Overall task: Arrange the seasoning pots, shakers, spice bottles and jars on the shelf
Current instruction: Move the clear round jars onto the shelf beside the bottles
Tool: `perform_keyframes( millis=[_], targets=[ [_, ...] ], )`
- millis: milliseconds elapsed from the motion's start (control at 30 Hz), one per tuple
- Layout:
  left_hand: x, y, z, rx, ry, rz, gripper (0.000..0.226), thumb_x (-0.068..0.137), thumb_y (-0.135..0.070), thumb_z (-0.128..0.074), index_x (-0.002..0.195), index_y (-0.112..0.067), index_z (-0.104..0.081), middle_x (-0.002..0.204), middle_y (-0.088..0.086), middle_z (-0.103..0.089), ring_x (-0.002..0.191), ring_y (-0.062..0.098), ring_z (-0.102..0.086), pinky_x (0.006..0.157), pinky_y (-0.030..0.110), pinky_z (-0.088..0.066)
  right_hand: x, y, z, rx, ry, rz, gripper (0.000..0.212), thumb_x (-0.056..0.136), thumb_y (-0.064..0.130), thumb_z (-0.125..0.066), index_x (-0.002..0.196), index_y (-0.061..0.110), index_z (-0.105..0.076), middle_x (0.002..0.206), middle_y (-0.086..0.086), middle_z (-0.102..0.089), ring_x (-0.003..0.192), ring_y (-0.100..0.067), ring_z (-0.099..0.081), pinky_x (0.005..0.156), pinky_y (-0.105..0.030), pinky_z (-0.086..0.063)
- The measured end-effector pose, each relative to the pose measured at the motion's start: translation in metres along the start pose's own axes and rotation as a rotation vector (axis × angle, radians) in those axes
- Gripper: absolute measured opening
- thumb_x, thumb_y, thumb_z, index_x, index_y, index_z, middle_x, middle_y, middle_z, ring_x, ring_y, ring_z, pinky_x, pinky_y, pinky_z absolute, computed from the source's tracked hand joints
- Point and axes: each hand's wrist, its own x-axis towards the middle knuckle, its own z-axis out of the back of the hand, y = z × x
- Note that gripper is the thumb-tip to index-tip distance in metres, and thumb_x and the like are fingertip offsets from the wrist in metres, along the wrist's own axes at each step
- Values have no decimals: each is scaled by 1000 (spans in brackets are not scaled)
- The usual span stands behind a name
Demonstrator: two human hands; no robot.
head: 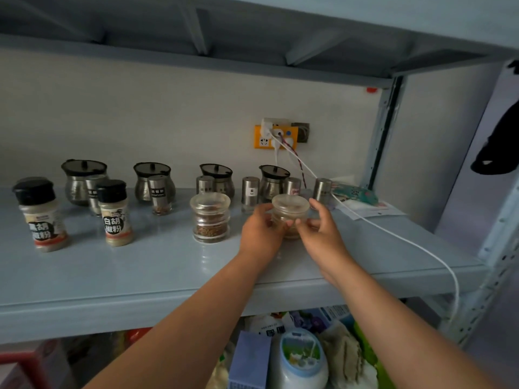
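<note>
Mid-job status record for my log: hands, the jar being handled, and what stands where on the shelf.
left hand: grips glass jar from its left
right hand: grips same jar from its right
glass jar: lidded, upright, low at shelf; contact unclear
second jar: stands free, to its left
spice bottles: two, black caps, front left
seasoning pots: four, back row
shakers: steel, before the pots

One view only, worn on my head. Wide-angle, faces forward and slightly down at the shelf [126, 276], near. Underside of the upper shelf [196, 54] fills top; packages [248, 357] below at bottom edge.
</note>
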Motion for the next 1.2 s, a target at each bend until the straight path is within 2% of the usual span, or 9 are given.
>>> perform_keyframes(
  millis=[100,233,500,633,833,1067,1200],
  targets=[
    [0,1,0,0,20,-28,47,82,-7,-66,126,-12,-51,118,7,-65,106,19,-62,83,23,-46,2,-3,0,17,10,7,52,92,20,-56,138,34,-36,93,11,-57,97,-10,-55,83,-25,-39],
    [1,0,1,-14,17,-38,46,83,-3,-64,126,-11,-51,120,8,-64,105,17,-60,79,17,-42,4,-7,-1,13,9,11,53,92,18,-56,138,34,-37,99,6,-61,102,-13,-58,85,-26,-39],
    [-1,-1,2,-26,30,-43,48,84,-3,-63,129,-12,-49,122,8,-62,104,14,-59,81,19,-43,7,-10,-2,2,13,26,54,92,18,-56,139,37,-37,108,1,-64,101,-12,-58,83,-25,-38],
    [-4,-3,4,27,36,-63,46,85,-8,-62,129,-14,-49,124,6,-61,111,16,-58,83,20,-40,4,-8,-2,-13,1,32,55,92,20,-55,140,37,-35,111,2,-63,101,-12,-57,83,-25,-40],
    [-9,-5,7,119,125,-82,43,85,-20,-64,126,-18,-51,124,4,-62,116,20,-57,88,21,-39,0,-8,-4,-115,-7,33,59,91,18,-55,142,35,-31,125,-2,-62,114,-17,-57,96,-31,-46],
    [-12,-5,12,161,140,-109,45,87,-23,-62,130,-20,-49,124,3,-63,115,21,-58,90,24,-42,-2,-4,-3,-130,-9,38,59,91,16,-55,142,34,-32,124,-2,-63,112,-17,-58,95,-31,-45],
    [-13,-5,13,116,136,-96,44,87,-18,-61,129,-19,-50,125,3,-63,115,19,-57,87,20,-39,0,-6,-3,-127,-15,39,59,91,17,-56,142,34,-32,122,-2,-64,111,-16,-59,96,-32,-45]
  ],
)
